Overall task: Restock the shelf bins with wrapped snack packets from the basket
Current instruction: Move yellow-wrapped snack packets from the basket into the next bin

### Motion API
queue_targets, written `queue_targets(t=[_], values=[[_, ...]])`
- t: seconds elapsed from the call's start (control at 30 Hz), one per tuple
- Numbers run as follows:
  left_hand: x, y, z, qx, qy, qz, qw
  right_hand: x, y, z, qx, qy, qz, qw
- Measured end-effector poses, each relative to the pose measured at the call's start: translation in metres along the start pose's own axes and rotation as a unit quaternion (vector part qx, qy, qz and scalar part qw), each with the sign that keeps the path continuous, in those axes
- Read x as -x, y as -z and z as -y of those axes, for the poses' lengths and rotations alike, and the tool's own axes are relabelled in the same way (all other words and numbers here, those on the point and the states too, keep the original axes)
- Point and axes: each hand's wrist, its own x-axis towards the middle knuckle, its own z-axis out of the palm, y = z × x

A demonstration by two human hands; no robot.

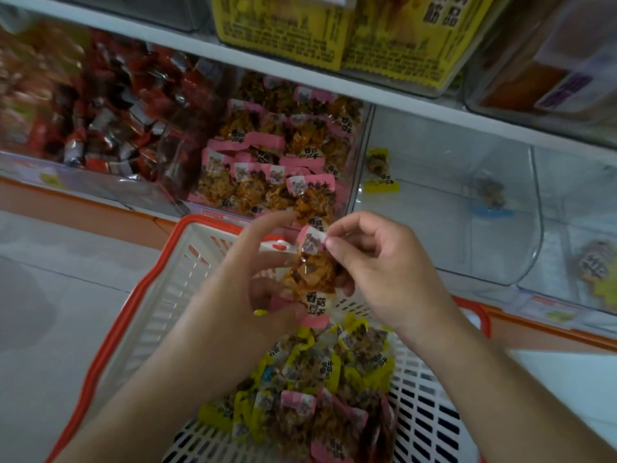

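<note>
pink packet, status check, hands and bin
Left hand and right hand both pinch pink packet over basket. Pink bin ahead, nearly full. Nothing blocking.

Soft even light, blurred edges

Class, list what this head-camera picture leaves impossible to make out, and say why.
- Red packets in the left bin: print unreadable, motion blur.
- Packet in the clear bin: contents too small and hazy.
- Basket: near end cut off by the bottom edge.
- Left hand: its grip on the pink packet is blurred.
</note>
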Motion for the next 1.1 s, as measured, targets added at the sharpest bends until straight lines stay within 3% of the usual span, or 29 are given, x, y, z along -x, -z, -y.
queue_targets(t=[0.1,0.33,0.53,0.73,0.8,0.93,1.1], values=[[-0.002,-0.004,-0.001,-0.117,-0.055,-0.003,0.992,0.000,0.000,0.003,0.019,0.002,-0.016,1.000],[-0.023,0.006,-0.013,-0.046,-0.051,-0.071,0.995,0.001,0.019,0.001,0.074,0.001,-0.093,0.993],[-0.125,0.011,-0.047,-0.138,-0.148,-0.126,0.971,0.002,0.025,-0.009,0.115,-0.026,-0.083,0.989],[-0.189,-0.006,-0.053,-0.269,-0.229,-0.127,0.927,-0.001,0.028,-0.010,0.123,-0.028,-0.082,0.989],[-0.198,-0.014,-0.046,-0.339,-0.261,-0.140,0.893,-0.003,0.029,-0.010,0.125,-0.026,-0.083,0.988],[-0.206,-0.023,-0.031,-0.458,-0.242,-0.171,0.838,-0.002,0.028,-0.008,0.133,-0.018,-0.081,0.988],[-0.210,-0.027,-0.032,-0.472,-0.206,-0.194,0.835,-0.002,0.028,-0.010,0.150,-0.019,-0.081,0.985]])
